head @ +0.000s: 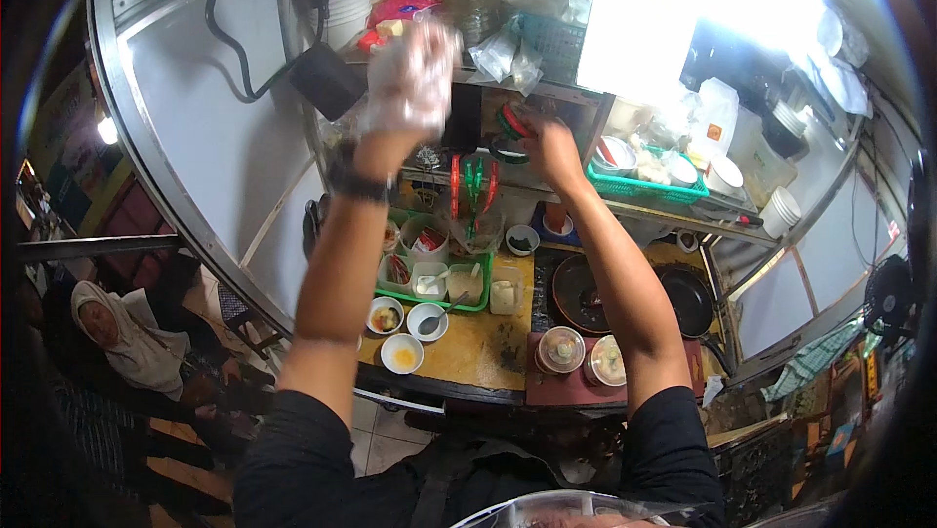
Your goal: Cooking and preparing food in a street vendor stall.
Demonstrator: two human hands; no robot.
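Note:
My left hand [413, 78] is raised before the upper shelf, blurred and wrapped in what looks like a clear plastic glove or bag; whether it grips anything is unclear. My right hand [547, 147] is at the lower shelf opening, beside a red and green item [514, 120] and a dark round rim; its grip is not plain. Below stand red and green tongs or similar utensils [473, 180]. A green basket [487, 286] holds several plastic tubs. Before it are a bowl with yellow liquid [402, 354], a bowl with a spoon [427, 322] and a bowl of mixed food [384, 315].
Two dark pans [686, 302] sit on the right. Nearer me, lidded containers [561, 350] rest on a reddish board. A teal basket [648, 186] with bowls stands on the right shelf. A metal frame [198, 235] borders the left side; a person [110, 323] is beyond it.

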